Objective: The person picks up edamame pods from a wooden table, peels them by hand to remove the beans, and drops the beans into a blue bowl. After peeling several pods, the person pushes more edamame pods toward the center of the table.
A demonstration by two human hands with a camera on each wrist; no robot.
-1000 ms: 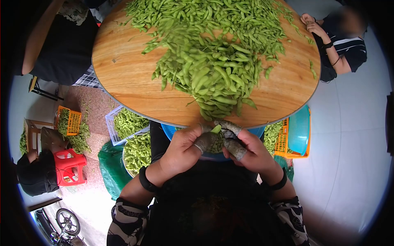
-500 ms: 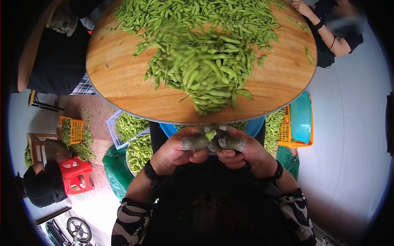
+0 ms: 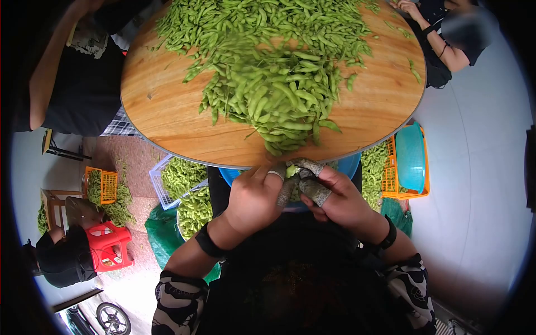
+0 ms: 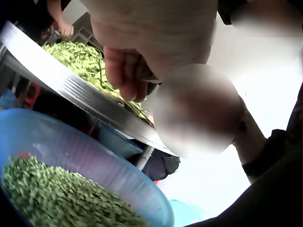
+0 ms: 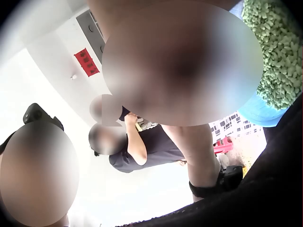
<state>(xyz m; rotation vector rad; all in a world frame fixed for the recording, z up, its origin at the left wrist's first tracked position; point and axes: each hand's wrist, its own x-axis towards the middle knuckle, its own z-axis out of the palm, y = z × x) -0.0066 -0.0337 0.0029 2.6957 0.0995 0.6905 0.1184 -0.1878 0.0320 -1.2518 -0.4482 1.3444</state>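
In the head view, my left hand [image 3: 248, 198] and right hand [image 3: 343, 201] meet just below the near edge of the round wooden table [image 3: 167, 131]. Grey covers wrap the thumbs and index fingers. Between the fingertips both hands pinch a green soybean pod [image 3: 291, 171], mostly hidden by them. Under the hands is a blue basin [image 3: 350, 163]; the left wrist view shows shelled green beans [image 4: 71, 198] inside it. A large heap of soybean pods [image 3: 279, 95] covers the middle and far side of the table. Blur masks much of the right wrist view.
Baskets of pods stand below on the left, one a pale crate [image 3: 162, 181]; an orange crate [image 3: 389, 167] with a teal basin [image 3: 410, 159] is at right. Other people sit around the table. A red stool [image 3: 111, 245] and green sack [image 3: 162, 234] lie on the left side.
Half a second ago both thumbs lay over the pod with the hands level. Now my left hand has turned, its back upward, and the fingertips have shifted slightly up toward the table edge.
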